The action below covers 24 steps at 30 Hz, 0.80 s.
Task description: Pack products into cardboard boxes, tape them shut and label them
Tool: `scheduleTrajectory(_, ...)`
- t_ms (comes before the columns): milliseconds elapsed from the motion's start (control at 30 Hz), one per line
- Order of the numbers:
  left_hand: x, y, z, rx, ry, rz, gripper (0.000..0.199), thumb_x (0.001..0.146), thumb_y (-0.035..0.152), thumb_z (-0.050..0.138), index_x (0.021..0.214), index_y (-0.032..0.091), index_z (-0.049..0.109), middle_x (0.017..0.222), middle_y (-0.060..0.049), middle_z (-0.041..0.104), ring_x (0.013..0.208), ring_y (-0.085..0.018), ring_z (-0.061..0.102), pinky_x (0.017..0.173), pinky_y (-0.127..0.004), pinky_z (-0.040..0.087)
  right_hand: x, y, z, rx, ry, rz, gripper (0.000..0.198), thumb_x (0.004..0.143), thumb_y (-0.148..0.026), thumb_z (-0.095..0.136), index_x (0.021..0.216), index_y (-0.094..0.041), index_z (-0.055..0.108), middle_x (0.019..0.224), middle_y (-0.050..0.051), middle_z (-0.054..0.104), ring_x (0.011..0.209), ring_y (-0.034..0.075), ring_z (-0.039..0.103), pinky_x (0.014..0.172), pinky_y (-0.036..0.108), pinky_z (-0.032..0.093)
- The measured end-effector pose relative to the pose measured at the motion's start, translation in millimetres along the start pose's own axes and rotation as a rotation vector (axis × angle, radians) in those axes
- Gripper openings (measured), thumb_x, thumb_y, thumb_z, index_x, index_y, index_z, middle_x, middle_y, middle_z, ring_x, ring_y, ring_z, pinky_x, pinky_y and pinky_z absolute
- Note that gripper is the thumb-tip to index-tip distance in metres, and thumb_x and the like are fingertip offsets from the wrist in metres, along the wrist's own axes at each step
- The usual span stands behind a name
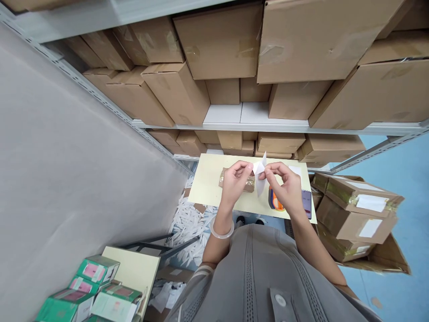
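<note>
Both hands meet above a pale yellow table [204, 179]. Between them is a white paper label [260, 184], partly folded and seen nearly edge-on. My left hand [235, 179] pinches its left corner between thumb and finger. On the other side, my right hand [283, 182] grips the label with thumb and fingertips. Below my left hand lies a small brown package [248, 184] wrapped in clear tape, partly covered by that hand. An orange and blue tape dispenser [276, 200] sits under my right hand. A phone [306, 203] lies at the table's right edge.
Shelves [268, 127] full of cardboard boxes [217, 40] rise beyond the table. Taped parcels [362, 219] are piled in a large open carton at right. White paper strips [187, 228] litter the floor at left. Green boxes [97, 268] stand on a side table at lower left.
</note>
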<state>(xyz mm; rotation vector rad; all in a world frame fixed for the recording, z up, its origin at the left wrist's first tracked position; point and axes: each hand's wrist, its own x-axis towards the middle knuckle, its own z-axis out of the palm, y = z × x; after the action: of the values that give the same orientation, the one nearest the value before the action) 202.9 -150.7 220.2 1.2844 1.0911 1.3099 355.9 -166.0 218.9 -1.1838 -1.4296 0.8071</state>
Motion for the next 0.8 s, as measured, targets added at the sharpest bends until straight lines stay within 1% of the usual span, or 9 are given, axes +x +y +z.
scheduleTrajectory(167,10.6,-21.4,0.2,-0.232,0.047,-0.122,0.033,0.084,0.050,0.069,0.082,0.018,0.066,0.082,-0.002,0.070,0.079,-0.014,0.066,0.078,-0.027,0.055,7.9,25.6,-7.7,0.174,-0.036,0.125,0.022,0.091,-0.042,0.062,0.086,-0.021,0.063,0.073,0.002,0.070,0.074,0.018,0.065,0.078,0.033,0.050)
scheduleTrajectory(333,16.5,-35.3,2.8,-0.372,0.114,-0.158,0.037,0.081,0.054,0.071,0.079,0.019,0.059,0.072,0.000,0.065,0.070,-0.011,0.065,0.071,-0.023,0.054,10.7,42.8,-14.1,0.209,-0.002,0.178,0.021,0.088,-0.041,0.065,0.084,-0.021,0.064,0.072,0.002,0.070,0.073,0.018,0.064,0.077,0.032,0.048)
scheduleTrajectory(433,18.8,-38.2,1.0,-0.407,0.147,-0.183,0.039,0.080,0.055,0.071,0.080,0.020,0.055,0.074,0.000,0.067,0.073,-0.012,0.068,0.072,-0.023,0.055,11.1,47.2,-20.4,0.219,0.028,0.192,0.021,0.087,-0.041,0.065,0.083,-0.021,0.064,0.071,0.002,0.070,0.072,0.017,0.064,0.076,0.031,0.048)
scheduleTrajectory(600,22.7,-43.5,-9.1,-0.438,0.227,-0.193,0.037,0.083,0.053,0.069,0.084,0.019,0.054,0.088,-0.004,0.073,0.085,-0.017,0.073,0.080,-0.029,0.057,11.5,57.5,-35.8,0.200,0.106,0.212,0.022,0.085,-0.042,0.068,0.082,-0.020,0.064,0.069,0.002,0.070,0.067,0.016,0.062,0.070,0.030,0.048)
scheduleTrajectory(700,25.2,-48.8,-17.5,-0.454,0.295,-0.174,0.037,0.083,0.052,0.070,0.086,0.019,0.053,0.091,-0.005,0.074,0.083,-0.017,0.074,0.079,-0.030,0.057,9.1,67.5,-45.1,0.188,0.155,0.247,0.023,0.083,-0.042,0.069,0.082,-0.020,0.065,0.068,0.003,0.070,0.065,0.016,0.062,0.066,0.029,0.046)
scheduleTrajectory(800,26.9,-51.4,-26.0,-0.458,0.361,-0.158,0.037,0.082,0.051,0.071,0.085,0.018,0.053,0.091,-0.005,0.074,0.078,-0.015,0.073,0.075,-0.027,0.057,4.0,75.3,-52.1,0.188,0.195,0.276,0.022,0.082,-0.041,0.070,0.082,-0.020,0.065,0.067,0.003,0.070,0.065,0.016,0.061,0.065,0.029,0.045)
